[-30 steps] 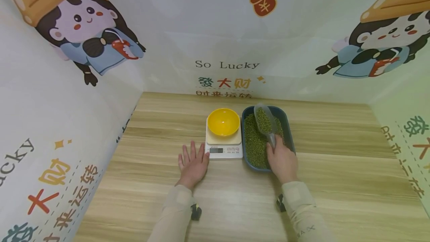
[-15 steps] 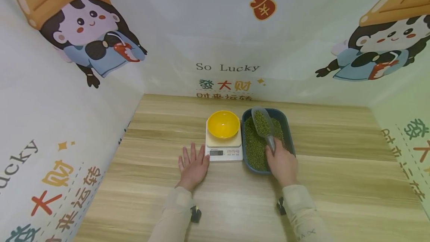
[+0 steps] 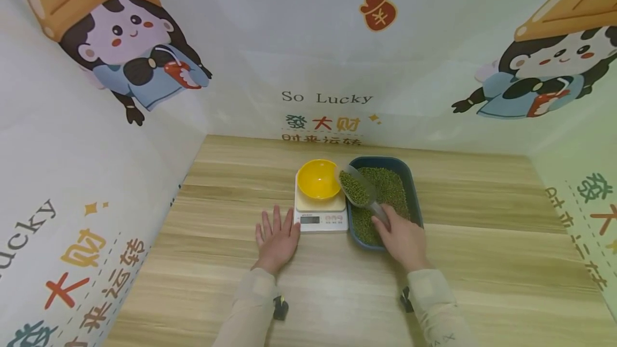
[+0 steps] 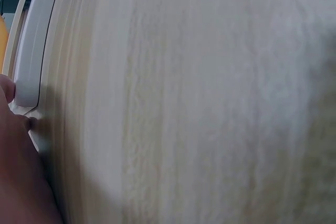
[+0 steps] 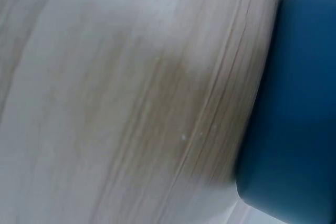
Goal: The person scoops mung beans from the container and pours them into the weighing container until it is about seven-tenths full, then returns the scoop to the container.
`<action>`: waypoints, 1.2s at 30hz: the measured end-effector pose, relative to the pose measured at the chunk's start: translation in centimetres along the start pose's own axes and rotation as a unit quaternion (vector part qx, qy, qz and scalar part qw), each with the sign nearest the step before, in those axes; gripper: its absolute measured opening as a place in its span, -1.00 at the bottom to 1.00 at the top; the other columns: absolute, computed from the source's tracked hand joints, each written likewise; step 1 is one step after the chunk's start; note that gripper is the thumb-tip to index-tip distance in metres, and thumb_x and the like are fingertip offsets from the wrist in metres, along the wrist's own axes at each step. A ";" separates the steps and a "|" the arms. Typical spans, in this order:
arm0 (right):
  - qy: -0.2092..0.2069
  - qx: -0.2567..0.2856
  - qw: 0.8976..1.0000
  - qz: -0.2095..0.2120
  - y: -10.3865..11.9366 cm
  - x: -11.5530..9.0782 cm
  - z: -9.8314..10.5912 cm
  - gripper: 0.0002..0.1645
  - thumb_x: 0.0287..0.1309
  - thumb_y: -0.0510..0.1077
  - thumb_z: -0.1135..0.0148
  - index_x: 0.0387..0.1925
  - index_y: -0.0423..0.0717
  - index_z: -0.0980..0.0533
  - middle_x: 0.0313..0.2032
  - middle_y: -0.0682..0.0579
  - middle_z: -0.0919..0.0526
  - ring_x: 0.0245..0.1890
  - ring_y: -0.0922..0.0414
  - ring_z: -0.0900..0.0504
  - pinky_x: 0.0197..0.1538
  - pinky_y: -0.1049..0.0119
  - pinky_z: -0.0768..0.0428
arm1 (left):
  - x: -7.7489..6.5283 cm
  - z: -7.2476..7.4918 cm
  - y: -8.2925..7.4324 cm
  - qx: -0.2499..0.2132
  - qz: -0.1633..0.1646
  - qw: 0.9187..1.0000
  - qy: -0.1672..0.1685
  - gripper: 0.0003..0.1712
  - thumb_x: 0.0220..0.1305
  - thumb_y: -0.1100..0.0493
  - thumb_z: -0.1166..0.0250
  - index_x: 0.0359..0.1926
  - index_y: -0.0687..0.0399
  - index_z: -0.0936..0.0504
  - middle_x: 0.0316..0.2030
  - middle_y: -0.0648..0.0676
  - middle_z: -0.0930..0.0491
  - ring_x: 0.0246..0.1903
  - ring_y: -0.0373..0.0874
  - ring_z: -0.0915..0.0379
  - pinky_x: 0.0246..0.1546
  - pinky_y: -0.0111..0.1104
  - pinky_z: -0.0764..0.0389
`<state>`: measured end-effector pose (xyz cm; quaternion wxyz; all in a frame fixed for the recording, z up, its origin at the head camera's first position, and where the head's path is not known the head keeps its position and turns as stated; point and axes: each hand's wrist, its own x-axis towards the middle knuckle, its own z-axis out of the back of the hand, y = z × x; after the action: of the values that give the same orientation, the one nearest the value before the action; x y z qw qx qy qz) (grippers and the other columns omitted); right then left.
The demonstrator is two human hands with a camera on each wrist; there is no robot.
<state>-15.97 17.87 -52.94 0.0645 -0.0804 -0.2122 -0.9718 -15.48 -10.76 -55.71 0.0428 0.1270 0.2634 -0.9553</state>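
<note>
My right hand (image 3: 404,237) grips the handle of a clear scoop (image 3: 370,195) that carries a load of green mung beans (image 3: 354,188). The scoop's tip overlaps the right rim of a yellow bowl (image 3: 318,180) in the head view. That bowl stands on a white digital kitchen scale (image 3: 320,224), whose display digits are too small to read. Flat on the table, fingers spread, my left hand (image 3: 278,242) lies at the scale's lower left corner, its thumb right at the edge. Beneath the scoop, a dark blue tray (image 3: 415,197) holds more mung beans; its wall fills the right side of the right wrist view.
The tray stands close against the scale's right side. A wood-grain table (image 3: 482,218) carries everything. Printed white sheets (image 3: 318,58) rise behind it and on both sides.
My right hand has swung the loaded scoop leftward from over the tray to the bowl's right rim. The left hand keeps its place. The head view has tilted slightly.
</note>
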 end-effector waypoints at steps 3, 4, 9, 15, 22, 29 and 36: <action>0.000 0.001 1.000 0.009 0.1 0.0 0.0 -0.55 0.27 0.16 -0.07 0.06 0.02 -0.48 -0.70 0.15 -0.49 -0.72 0.15 -0.44 -0.67 0.24 -0.36 | 0.0 0.1 0.0 -0.002 0.001 1.000 -0.001 -0.33 0.48 -0.19 0.36 0.49 -0.08 0.05 0.48 0.13 0.43 0.36 0.18 0.75 0.31 0.15 0.51; -0.001 0.001 1.000 0.012 0.1 0.0 0.0 -0.55 0.27 0.16 -0.08 0.06 0.02 -0.48 -0.71 0.15 -0.49 -0.72 0.16 -0.44 -0.67 0.24 -0.36 | 0.0 0.1 0.1 -0.004 0.000 1.000 -0.001 -0.33 0.48 -0.19 0.36 0.49 -0.07 0.05 0.48 0.13 0.43 0.36 0.19 0.75 0.30 0.15 0.51; -0.013 0.043 0.999 0.023 -0.1 0.2 0.0 -0.50 0.26 0.19 -0.08 0.09 -0.01 -0.48 -0.66 0.11 -0.53 -0.67 0.13 -0.47 -0.59 0.15 -0.45 | 0.2 0.2 0.2 -0.005 -0.001 1.000 -0.014 -0.34 0.48 -0.18 0.35 0.48 -0.07 0.02 0.48 0.14 0.40 0.37 0.19 0.73 0.31 0.15 0.50; 0.008 0.123 0.992 -0.009 -0.3 -0.1 0.6 -0.42 0.25 0.18 -0.11 0.16 -0.08 -0.45 -0.65 0.09 -0.50 -0.62 0.14 -0.42 -0.41 0.10 -0.49 | 0.1 -0.1 0.2 -0.011 -0.004 1.000 -0.011 -0.34 0.47 -0.18 0.35 0.48 -0.06 -0.01 0.48 0.14 0.38 0.37 0.21 0.70 0.30 0.16 0.48; 0.046 0.160 0.986 -0.017 -0.3 -0.3 1.1 -0.46 0.21 -0.05 -0.18 0.19 -0.13 -0.42 -0.31 -0.15 -0.68 -0.46 0.09 -0.53 -0.37 0.13 -0.53 | 0.2 -0.3 0.3 -0.019 -0.005 1.000 -0.017 -0.34 0.46 -0.17 0.32 0.47 -0.04 -0.03 0.48 0.16 0.35 0.37 0.21 0.69 0.30 0.16 0.48; 0.105 0.299 0.947 -0.060 -0.3 -0.4 1.7 -0.39 0.23 -0.20 -0.14 0.31 -0.19 -0.28 -0.32 -0.20 -0.60 -0.52 0.13 -0.53 -0.48 0.30 -0.56 | 0.3 -0.3 0.4 -0.002 0.003 1.000 -0.009 -0.33 0.45 -0.20 0.35 0.48 -0.09 -0.01 0.48 0.13 0.37 0.37 0.19 0.70 0.31 0.13 0.48; 0.101 0.417 0.900 -0.076 1.4 -0.7 2.9 -0.33 0.26 -0.16 -0.17 0.36 -0.15 -0.22 -0.43 -0.23 -0.58 -0.62 0.20 -0.48 -0.63 0.42 -0.49 | 0.0 -0.1 0.3 -0.006 -0.001 1.000 -0.015 -0.34 0.46 -0.18 0.34 0.48 -0.07 -0.03 0.48 0.15 0.34 0.38 0.20 0.68 0.31 0.14 0.46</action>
<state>-14.74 17.94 -49.90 0.0398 0.0691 -0.5954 -0.7995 -15.44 -10.95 -55.99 0.0471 0.1118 0.2684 -0.9556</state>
